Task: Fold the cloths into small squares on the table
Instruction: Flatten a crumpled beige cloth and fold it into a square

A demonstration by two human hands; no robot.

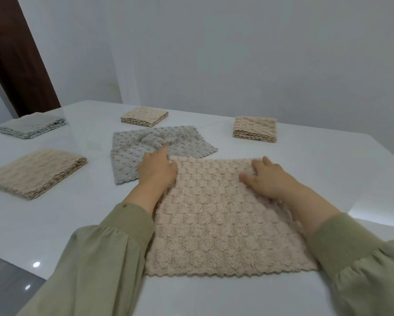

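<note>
- White table (316, 169): glossy top that carries all the cloths; a pale wall stands behind it.
- Beige cloth (214, 224): the piece being worked. It lies spread flat at the near edge of the table, directly in front of the person, with its scalloped hem nearest the camera. Its far left corner overlaps the grey cloth.
- Green sleeves, left (104, 258) and right (362, 258): they flank the beige cloth on either side, with ribbed cuffs at the wrists.
- Grey cloth (132, 156): unfolded and rumpled at its far side, it lies just beyond the beige cloth towards the left and touches it.
- Large folded beige pile (36, 172): at the left of the table, well apart from the worked cloth.
- Folded grey pile (31, 125): at the far left corner.
- Right folded beige pile (255, 130): a neat square at the far right.
- Centre folded beige pile (144, 117): a smaller square just beyond the grey cloth.
- Left hand (157, 172): palm down at the far left corner of the beige cloth, fingers straight and reaching onto the grey cloth, gripping nothing.
- Right hand (267, 179): palm down near the far right corner, fingers spread and pressing the cloth flat.
</note>
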